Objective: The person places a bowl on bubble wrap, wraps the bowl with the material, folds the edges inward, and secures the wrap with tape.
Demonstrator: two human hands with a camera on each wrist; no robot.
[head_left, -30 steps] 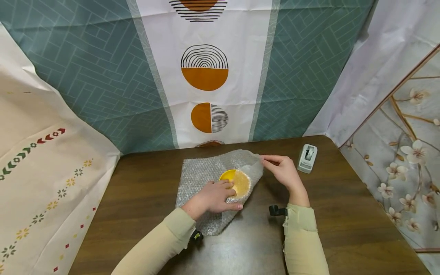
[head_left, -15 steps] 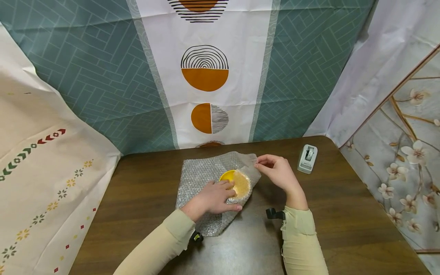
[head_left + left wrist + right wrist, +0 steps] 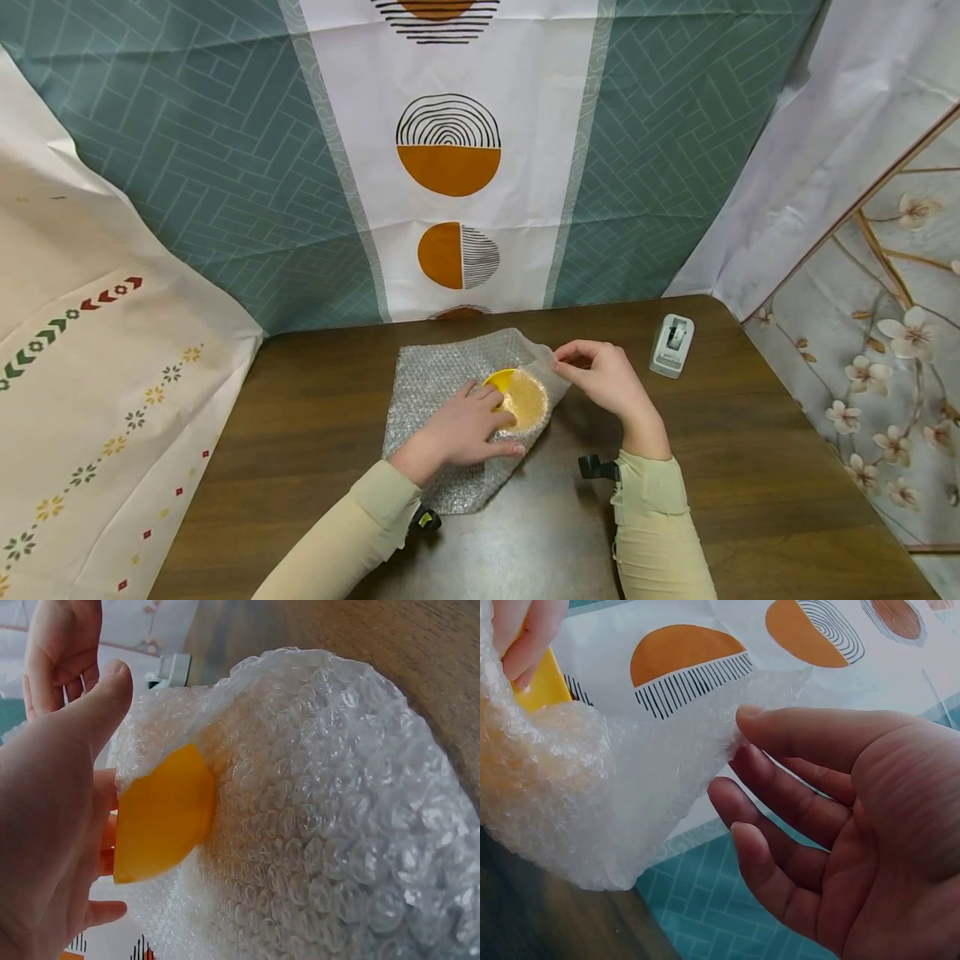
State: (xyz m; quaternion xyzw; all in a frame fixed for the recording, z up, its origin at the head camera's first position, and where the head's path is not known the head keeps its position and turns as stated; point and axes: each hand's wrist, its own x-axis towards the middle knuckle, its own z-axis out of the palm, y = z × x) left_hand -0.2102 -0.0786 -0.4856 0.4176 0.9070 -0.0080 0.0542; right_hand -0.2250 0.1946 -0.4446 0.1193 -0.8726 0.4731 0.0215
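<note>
A round yellow bowl (image 3: 498,381) stands on a sheet of bubble wrap (image 3: 431,375). Part of the wrap is folded up over its right side, so only the left of the rim shows bare. My left hand (image 3: 467,425) rests over the bowl's near left, fingers spread at its mouth and thumb pointing right. In the left wrist view, those fingers pass behind the bowl's yellow wall (image 3: 161,817). My right hand (image 3: 606,379) pinches the raised corner of the wrap between thumb and index finger. The right wrist view shows its other fingers (image 3: 757,859) loosely bent, off the wrap.
A white tape dispenser (image 3: 671,345) stands at the table's far right. The brown wooden table (image 3: 300,433) ends at the back against a patterned cloth (image 3: 307,167). More cloths hang at both sides.
The right hand has moved slightly left toward the bowl, drawing the wrap's corner with it. The left hand has shifted a little on the bowl, with its fingers more bent.
</note>
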